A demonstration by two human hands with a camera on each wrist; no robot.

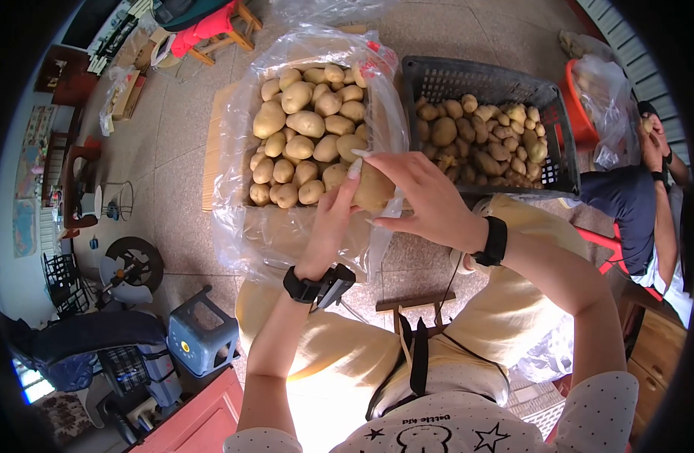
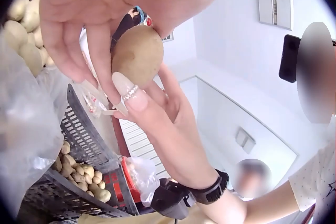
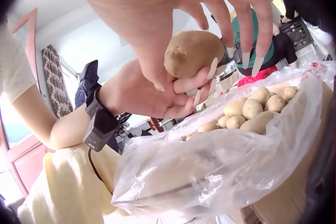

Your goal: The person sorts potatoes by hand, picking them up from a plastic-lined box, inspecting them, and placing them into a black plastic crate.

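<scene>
A large tan potato is up in front of the person's knees, above the near edge of the lined box. My left hand holds it from the left, thumb along its side and fingers curled under it. From the other side my right hand arches around the potato. Its fingers are spread and fairly straight in the right wrist view, with the thumb close to the potato. Many potatoes fill the box, which is lined with a clear plastic bag.
Right of the box stands a black plastic crate with smaller potatoes. Beyond it are a red tub and another seated person. A blue stool stands at left, near a wheel.
</scene>
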